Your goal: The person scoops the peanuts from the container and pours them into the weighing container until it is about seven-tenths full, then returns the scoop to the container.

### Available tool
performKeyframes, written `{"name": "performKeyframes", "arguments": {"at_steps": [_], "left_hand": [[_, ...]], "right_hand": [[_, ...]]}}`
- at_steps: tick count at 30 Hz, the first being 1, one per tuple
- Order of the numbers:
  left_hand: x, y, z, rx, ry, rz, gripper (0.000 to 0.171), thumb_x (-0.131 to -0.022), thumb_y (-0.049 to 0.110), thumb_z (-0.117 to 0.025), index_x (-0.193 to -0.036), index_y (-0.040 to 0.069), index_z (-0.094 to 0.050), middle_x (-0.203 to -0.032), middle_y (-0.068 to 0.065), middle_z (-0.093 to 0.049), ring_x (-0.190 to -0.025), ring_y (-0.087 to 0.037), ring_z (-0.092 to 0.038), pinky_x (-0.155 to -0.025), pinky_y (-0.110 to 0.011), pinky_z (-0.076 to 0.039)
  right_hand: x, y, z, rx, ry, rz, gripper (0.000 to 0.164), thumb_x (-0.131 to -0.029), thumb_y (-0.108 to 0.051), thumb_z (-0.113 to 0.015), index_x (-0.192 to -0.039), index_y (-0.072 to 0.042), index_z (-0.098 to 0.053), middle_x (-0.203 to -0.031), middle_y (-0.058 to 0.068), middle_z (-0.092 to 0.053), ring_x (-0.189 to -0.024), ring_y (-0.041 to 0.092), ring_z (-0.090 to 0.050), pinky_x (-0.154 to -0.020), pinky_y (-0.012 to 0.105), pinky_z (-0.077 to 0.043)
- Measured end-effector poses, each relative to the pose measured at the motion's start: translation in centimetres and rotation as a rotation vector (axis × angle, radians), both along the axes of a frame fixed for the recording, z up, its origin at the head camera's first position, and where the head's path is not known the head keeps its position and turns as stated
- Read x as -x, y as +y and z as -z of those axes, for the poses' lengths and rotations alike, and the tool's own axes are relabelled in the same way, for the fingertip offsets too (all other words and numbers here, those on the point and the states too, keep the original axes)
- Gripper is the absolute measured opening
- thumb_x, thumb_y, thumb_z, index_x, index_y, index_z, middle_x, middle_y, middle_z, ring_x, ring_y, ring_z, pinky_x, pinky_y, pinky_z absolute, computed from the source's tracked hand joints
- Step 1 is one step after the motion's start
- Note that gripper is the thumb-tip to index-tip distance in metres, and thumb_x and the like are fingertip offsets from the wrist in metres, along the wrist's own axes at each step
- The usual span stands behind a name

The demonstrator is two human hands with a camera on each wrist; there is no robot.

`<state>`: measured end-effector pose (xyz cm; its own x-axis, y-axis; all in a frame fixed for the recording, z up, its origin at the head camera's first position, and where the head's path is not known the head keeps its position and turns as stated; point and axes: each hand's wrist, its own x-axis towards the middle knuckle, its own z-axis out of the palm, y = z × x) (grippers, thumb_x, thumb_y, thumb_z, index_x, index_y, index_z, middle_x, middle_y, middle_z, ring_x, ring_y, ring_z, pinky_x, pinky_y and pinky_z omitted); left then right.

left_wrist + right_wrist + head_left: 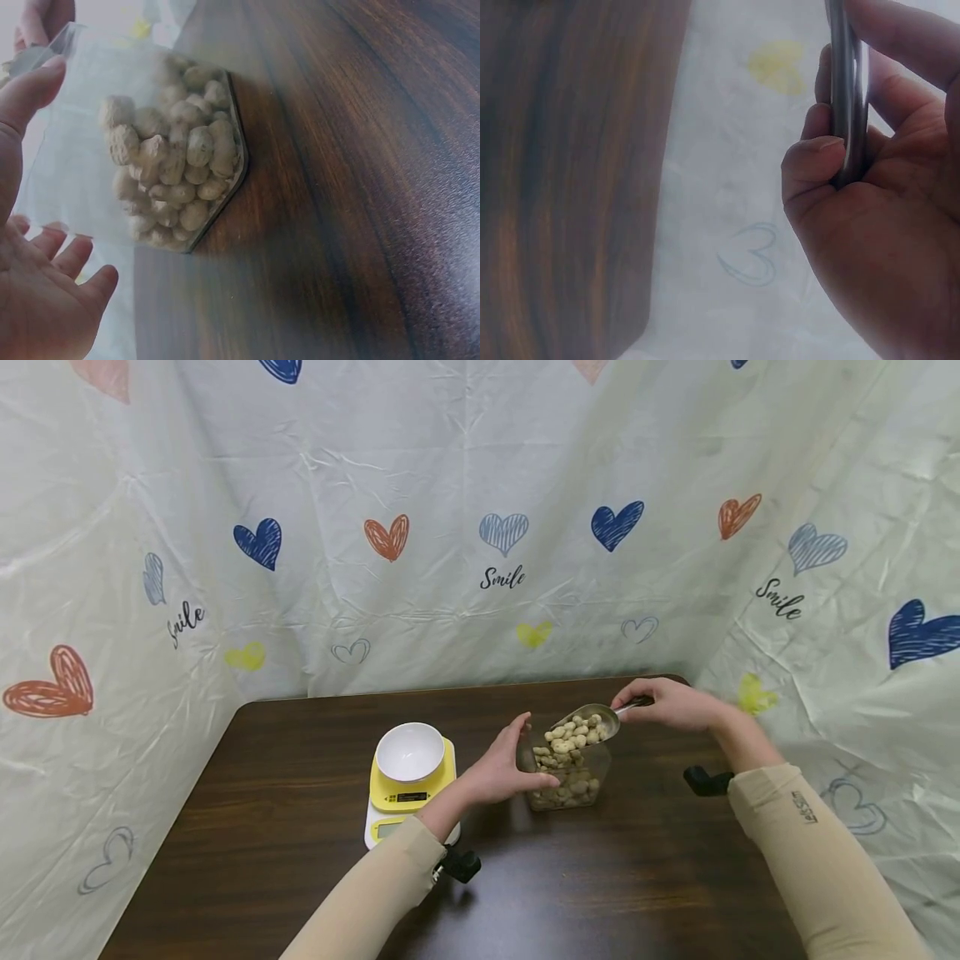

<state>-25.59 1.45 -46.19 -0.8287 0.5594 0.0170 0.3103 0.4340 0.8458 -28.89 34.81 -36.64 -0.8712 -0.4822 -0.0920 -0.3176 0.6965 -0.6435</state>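
A clear square container [602, 766] stands on the table, its lower part filled with unshelled peanuts [180, 154]. My left hand [497, 768] holds it from the left, thumb on one side and fingers spread along another. The left wrist view has the thumb near the rim. In my right hand [670, 703] is a metal scoop [611, 720], its handle [849, 105] gripped by curled fingers. Heaped peanuts [577, 733] fill the scoop, which tilts down leftward over the container's opening. The scoop's bowl is outside the right wrist view.
Left of the container, a yellow and white kitchen scale [384, 795] carries a white bowl [410, 753]. The dark wooden table [285, 810] ends at a white curtain [450, 635] printed with hearts, behind and at both sides.
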Motion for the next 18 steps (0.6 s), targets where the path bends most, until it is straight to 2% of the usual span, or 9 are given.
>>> {"name": "performKeyframes", "arguments": {"at_steps": [6,10,14,18], "left_hand": [[-0.1,-0.1,0.0,-0.047,-0.05,0.003,0.121,-0.084,0.047,-0.083,-0.165,0.029,0.005,-0.167,-0.004,-0.019,-0.151,-0.021,-0.026,-0.116,-0.048,-0.032],[-0.3,-0.4,-0.1,-0.072,-0.052,-0.002,0.127,-0.083,0.047,-0.084,-0.163,0.031,0.014,-0.17,-0.001,-0.011,-0.153,-0.02,-0.021,-0.117,-0.05,-0.03],[-0.8,-1.4,-0.4,-0.054,0.0,-0.02,0.127,-0.08,0.055,-0.084,-0.163,0.035,0.011,-0.169,0.004,-0.012,-0.153,-0.016,-0.02,-0.117,-0.049,-0.03],[-1.4,-3.3,-1.2,-0.044,0.112,-0.028,0.118,-0.081,0.055,-0.083,-0.165,0.034,-0.001,-0.167,0.006,-0.021,-0.151,-0.015,-0.025,-0.116,-0.048,-0.031]], "right_hand": [[-0.6,-0.1,0.6,0.027,-0.006,0.039,0.027,-0.101,-0.03,-0.068,-0.122,-0.013,-0.07,-0.125,0.006,-0.065,-0.11,0.024,-0.06,-0.084,0.041,-0.05],[-0.9,-0.4,0.7,0.041,-0.004,0.071,0.029,-0.101,-0.031,-0.068,-0.123,-0.012,-0.069,-0.123,0.007,-0.065,-0.103,0.024,-0.06,-0.081,0.04,-0.049],[-1.4,-0.7,0.6,0.05,0.001,0.094,0.029,-0.102,-0.03,-0.067,-0.123,-0.011,-0.069,-0.123,0.008,-0.065,-0.098,0.023,-0.058,-0.078,0.039,-0.048],[-1.9,-1.2,0.4,0.057,0.023,0.112,0.03,-0.102,-0.03,-0.066,-0.124,-0.01,-0.069,-0.124,0.01,-0.065,-0.098,0.024,-0.058,-0.079,0.039,-0.048]]}}
